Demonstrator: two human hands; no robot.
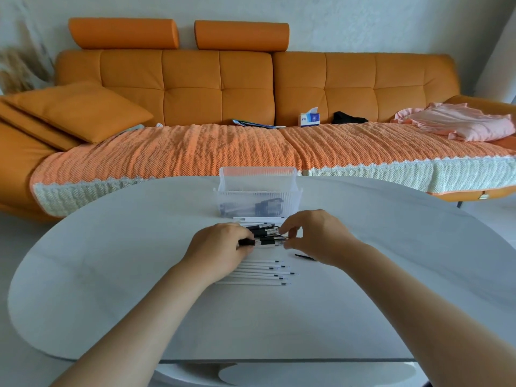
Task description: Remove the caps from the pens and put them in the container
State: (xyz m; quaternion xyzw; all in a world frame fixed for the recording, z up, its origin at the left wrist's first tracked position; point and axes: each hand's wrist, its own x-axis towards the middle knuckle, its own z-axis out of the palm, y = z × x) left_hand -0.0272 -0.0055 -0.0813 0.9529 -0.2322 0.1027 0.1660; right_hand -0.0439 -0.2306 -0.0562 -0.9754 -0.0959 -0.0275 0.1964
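Note:
A pile of black pens [265, 233] lies on the white table [111, 261], just in front of a clear ribbed plastic container [258, 198] that holds several dark pen parts. My left hand [220, 247] grips the left end of one black pen [268, 242]. My right hand [315, 236] pinches the right end of the same pen with fingertips. Several thin white refills [262, 272] lie in a row nearer to me, partly under my left hand.
A small black part [304, 256] lies on the table under my right wrist. Beyond the table stands an orange sofa [217, 88] with a tissue box [310, 118], a cushion and pink cloth [460, 121]. The table's near edge is at the bottom.

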